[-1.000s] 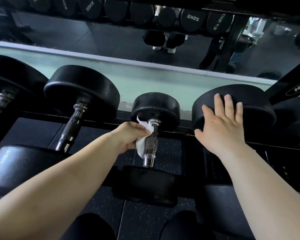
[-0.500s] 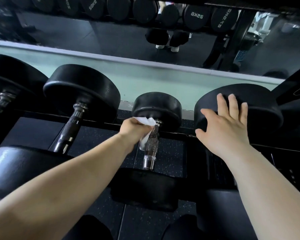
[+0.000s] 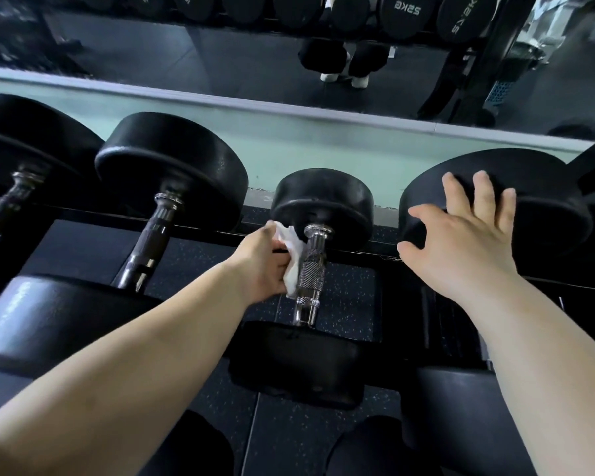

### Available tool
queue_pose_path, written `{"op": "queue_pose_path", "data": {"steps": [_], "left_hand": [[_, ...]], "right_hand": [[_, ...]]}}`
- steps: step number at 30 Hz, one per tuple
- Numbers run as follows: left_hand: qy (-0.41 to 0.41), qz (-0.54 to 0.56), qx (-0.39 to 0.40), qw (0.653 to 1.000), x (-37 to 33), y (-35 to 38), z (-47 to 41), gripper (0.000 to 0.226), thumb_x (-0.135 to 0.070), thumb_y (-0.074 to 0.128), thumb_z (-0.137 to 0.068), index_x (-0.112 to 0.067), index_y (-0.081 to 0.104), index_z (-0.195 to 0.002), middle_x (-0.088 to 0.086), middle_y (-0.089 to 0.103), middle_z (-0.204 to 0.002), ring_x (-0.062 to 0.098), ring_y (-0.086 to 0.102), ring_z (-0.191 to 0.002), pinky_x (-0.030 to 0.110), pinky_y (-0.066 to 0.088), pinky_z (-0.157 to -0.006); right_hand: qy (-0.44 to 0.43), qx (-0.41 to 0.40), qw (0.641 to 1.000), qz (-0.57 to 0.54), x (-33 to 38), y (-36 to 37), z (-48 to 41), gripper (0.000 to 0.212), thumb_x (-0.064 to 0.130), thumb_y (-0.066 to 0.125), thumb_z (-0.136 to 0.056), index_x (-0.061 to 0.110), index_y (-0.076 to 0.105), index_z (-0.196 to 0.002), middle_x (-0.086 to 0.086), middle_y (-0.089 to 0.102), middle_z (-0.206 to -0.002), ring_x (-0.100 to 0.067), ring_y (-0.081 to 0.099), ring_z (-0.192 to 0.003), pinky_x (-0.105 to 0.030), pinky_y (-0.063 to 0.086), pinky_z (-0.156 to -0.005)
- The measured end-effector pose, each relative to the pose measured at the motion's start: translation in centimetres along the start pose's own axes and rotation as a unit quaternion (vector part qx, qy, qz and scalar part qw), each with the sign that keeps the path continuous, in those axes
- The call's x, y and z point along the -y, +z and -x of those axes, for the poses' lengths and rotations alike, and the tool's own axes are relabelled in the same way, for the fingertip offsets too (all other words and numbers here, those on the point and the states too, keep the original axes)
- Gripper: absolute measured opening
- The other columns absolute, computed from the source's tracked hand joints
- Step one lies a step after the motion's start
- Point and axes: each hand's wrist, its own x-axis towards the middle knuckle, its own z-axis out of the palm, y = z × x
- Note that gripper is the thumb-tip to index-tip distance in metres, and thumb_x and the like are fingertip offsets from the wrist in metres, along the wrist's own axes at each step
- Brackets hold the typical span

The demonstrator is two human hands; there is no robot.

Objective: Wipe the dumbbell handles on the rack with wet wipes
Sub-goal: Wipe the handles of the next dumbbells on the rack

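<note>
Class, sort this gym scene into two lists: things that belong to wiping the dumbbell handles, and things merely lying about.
Belongs to the job:
wet wipe, held in the left hand
chrome handle beside the wipe
dark handle of the next dumbbell leftward

Merely about:
mirror
speckled floor
large dumbbell head, with the right hand resting on it

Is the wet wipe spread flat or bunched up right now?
Bunched. The wet wipe sits crumpled in the left hand, its folds pressed against the side of the chrome handle.
</note>
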Motion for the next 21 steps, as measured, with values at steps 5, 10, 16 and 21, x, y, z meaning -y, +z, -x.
{"op": "queue_pose_path", "data": {"steps": [5, 10, 16, 21], "left_hand": [[0.004, 0.035, 0.013, 0.999, 0.3, -0.4, -1.0, 0.04, -0.043, 0.028, -0.097, -0.011, 0.05, -0.102, 0.011, 0.06, -0.095, 0.024, 0.058, -0.081, 0.038, 0.045, -0.062], [0.058, -0.061, 0.035, 0.996, 1.5, -1.2, -1.2, 0.015, -0.004, 0.043, -0.091, -0.008, 0.055, -0.084, 0.003, 0.064, -0.061, 0.01, 0.062, -0.048, 0.022, 0.052, -0.045], [0.065, -0.15, 0.051, 0.985, 2.0, -1.9, -1.8, 0.031, 0.022, 0.031, -0.079, -0.003, 0.047, -0.071, 0.003, 0.053, -0.05, 0.008, 0.052, -0.034, 0.012, 0.04, -0.036], [0.025, -0.194, 0.114, 0.974, 2.3, -2.2, -2.0, 0.038, 0.023, 0.018, -0.071, -0.007, 0.039, -0.063, 0.0, 0.048, -0.045, 0.008, 0.043, -0.036, 0.014, 0.03, -0.038]], "right_hand": [[-0.001, -0.005, 1.0, -0.003, -0.1, 0.0, 0.1, 0.048, 0.037, 0.05, -0.087, 0.026, 0.042, -0.132, -0.005, 0.0, -0.155, -0.03, -0.018, -0.14, -0.045, -0.017, -0.111], [-0.002, -0.007, 1.0, -0.008, 0.0, -0.1, 0.1, 0.047, 0.038, 0.052, -0.086, 0.026, 0.044, -0.131, -0.005, 0.003, -0.155, -0.03, -0.017, -0.14, -0.045, -0.017, -0.11], [0.001, -0.009, 1.0, -0.011, 0.1, 0.0, 0.0, 0.044, 0.035, 0.051, -0.086, 0.026, 0.045, -0.129, -0.004, 0.004, -0.155, -0.03, -0.017, -0.14, -0.045, -0.018, -0.11], [0.001, -0.014, 1.0, -0.023, 0.0, 0.1, -0.1, 0.038, 0.024, 0.051, -0.084, 0.025, 0.052, -0.122, -0.004, 0.008, -0.155, -0.029, -0.016, -0.14, -0.045, -0.018, -0.11]]}}
